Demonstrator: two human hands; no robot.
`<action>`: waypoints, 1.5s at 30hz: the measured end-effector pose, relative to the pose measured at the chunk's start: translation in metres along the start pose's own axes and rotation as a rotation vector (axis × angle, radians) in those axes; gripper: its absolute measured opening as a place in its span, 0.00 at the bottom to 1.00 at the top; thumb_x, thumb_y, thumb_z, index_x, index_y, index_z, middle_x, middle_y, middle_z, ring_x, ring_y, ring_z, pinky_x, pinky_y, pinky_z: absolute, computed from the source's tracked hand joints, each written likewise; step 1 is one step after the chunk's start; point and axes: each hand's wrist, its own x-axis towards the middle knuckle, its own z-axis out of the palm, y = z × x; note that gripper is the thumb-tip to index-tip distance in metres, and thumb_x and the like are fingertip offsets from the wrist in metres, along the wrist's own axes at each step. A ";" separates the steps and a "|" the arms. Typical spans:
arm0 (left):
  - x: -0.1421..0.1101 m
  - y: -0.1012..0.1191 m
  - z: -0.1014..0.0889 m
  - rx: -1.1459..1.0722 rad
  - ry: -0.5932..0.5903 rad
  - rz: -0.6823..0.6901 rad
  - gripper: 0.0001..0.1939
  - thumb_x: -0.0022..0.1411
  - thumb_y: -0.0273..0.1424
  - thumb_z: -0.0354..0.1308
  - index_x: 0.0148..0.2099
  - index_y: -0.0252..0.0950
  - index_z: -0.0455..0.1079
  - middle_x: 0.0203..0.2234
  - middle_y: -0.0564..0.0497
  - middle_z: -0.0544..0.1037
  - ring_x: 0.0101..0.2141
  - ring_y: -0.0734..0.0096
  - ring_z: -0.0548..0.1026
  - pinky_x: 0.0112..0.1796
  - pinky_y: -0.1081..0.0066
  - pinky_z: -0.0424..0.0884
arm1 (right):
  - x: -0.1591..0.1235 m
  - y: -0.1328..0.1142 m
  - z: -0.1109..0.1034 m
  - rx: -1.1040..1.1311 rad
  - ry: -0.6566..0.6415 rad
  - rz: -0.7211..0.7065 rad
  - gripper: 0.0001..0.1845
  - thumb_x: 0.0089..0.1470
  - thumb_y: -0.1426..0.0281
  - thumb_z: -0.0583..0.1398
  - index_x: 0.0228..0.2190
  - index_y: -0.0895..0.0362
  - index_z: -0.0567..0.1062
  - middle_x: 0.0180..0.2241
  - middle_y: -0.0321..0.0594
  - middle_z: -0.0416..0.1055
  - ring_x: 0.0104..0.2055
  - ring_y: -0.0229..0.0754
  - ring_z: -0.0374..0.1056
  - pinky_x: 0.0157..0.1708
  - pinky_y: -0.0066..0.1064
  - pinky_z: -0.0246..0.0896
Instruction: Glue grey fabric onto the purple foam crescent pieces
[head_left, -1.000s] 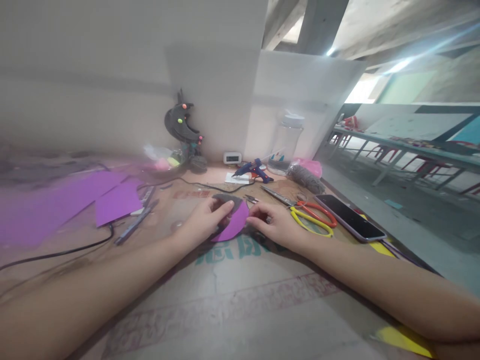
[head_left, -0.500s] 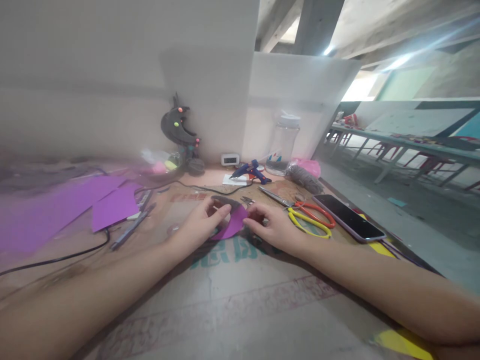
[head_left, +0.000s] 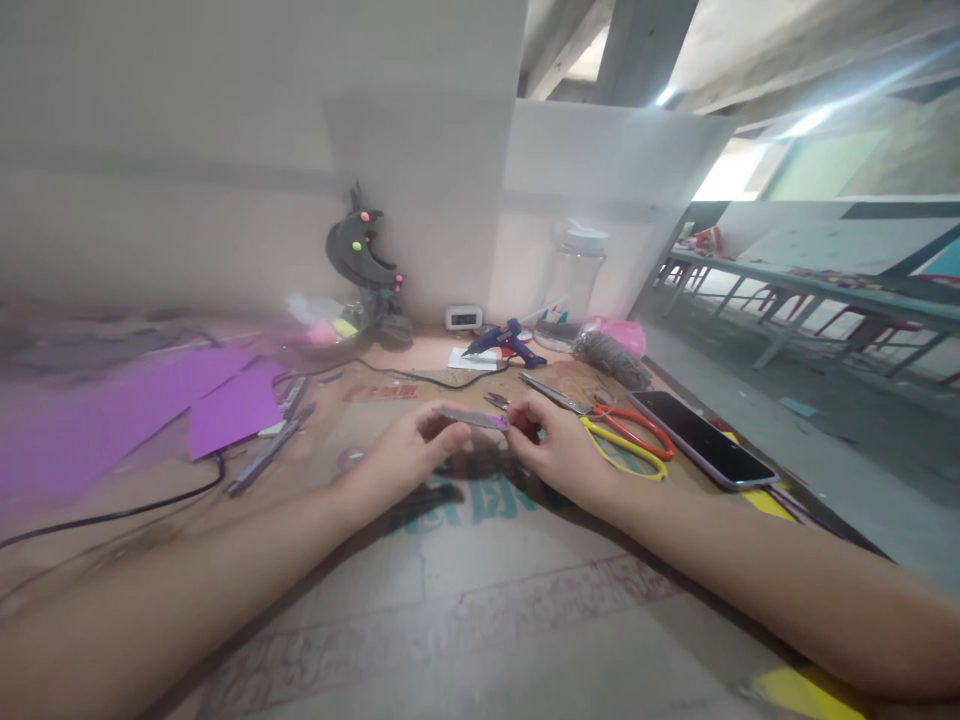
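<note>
Between my two hands, just above the cardboard-covered table (head_left: 450, 600), is a small purple and dark grey piece (head_left: 480, 419), seen nearly edge-on. My left hand (head_left: 435, 440) is closed on its left end, thumb toward me. With thumb and fingertips, my right hand (head_left: 544, 435) pinches its right end. Just beyond the hands lie small pliers (head_left: 496, 400), partly hidden. Scissors with one orange and one yellow handle (head_left: 634, 430), or two overlapping tools, lie right of my right hand.
A blue glue gun (head_left: 506, 342) rests at the back beside a small clock (head_left: 463, 318) and a clear bottle (head_left: 576, 280). A dark crescent figure (head_left: 360, 250) stands behind. Purple sheets (head_left: 232, 410) and a black cable (head_left: 150, 519) lie left; a phone (head_left: 701, 440) lies right.
The purple piece has turned from showing its broad purple face to nearly edge-on. Both hands have shifted slightly and still hold it.
</note>
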 end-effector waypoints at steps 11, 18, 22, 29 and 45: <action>0.003 0.010 0.001 0.100 0.166 -0.019 0.14 0.58 0.41 0.54 0.25 0.37 0.65 0.22 0.55 0.69 0.27 0.69 0.69 0.30 0.72 0.64 | 0.001 0.002 0.002 -0.071 -0.069 -0.040 0.02 0.52 0.73 0.58 0.31 0.54 0.69 0.25 0.32 0.67 0.25 0.36 0.62 0.27 0.27 0.56; 0.008 0.003 0.001 0.038 0.150 0.060 0.11 0.59 0.37 0.52 0.27 0.36 0.64 0.22 0.56 0.67 0.26 0.72 0.66 0.29 0.73 0.62 | 0.001 0.004 0.002 -0.053 -0.079 -0.062 0.05 0.53 0.74 0.54 0.33 0.55 0.67 0.26 0.33 0.67 0.28 0.37 0.62 0.29 0.29 0.56; 0.008 0.000 0.000 0.055 0.164 0.063 0.12 0.60 0.37 0.51 0.27 0.36 0.64 0.22 0.56 0.67 0.26 0.72 0.66 0.29 0.73 0.61 | -0.001 0.001 -0.001 -0.029 -0.044 -0.066 0.04 0.53 0.75 0.53 0.32 0.54 0.64 0.27 0.33 0.65 0.29 0.38 0.62 0.31 0.29 0.56; 0.009 -0.004 -0.001 0.031 0.192 0.071 0.11 0.61 0.36 0.52 0.29 0.36 0.65 0.23 0.56 0.69 0.26 0.72 0.67 0.29 0.73 0.62 | 0.000 -0.002 0.000 0.086 0.029 -0.043 0.03 0.58 0.69 0.53 0.34 0.54 0.61 0.29 0.34 0.62 0.30 0.39 0.61 0.30 0.30 0.57; 0.007 0.005 0.002 -0.036 0.183 0.059 0.09 0.59 0.34 0.53 0.28 0.36 0.65 0.21 0.56 0.67 0.24 0.73 0.65 0.27 0.73 0.61 | 0.009 0.005 -0.001 0.083 -0.081 0.101 0.14 0.62 0.63 0.50 0.34 0.56 0.71 0.27 0.37 0.67 0.29 0.39 0.64 0.30 0.29 0.61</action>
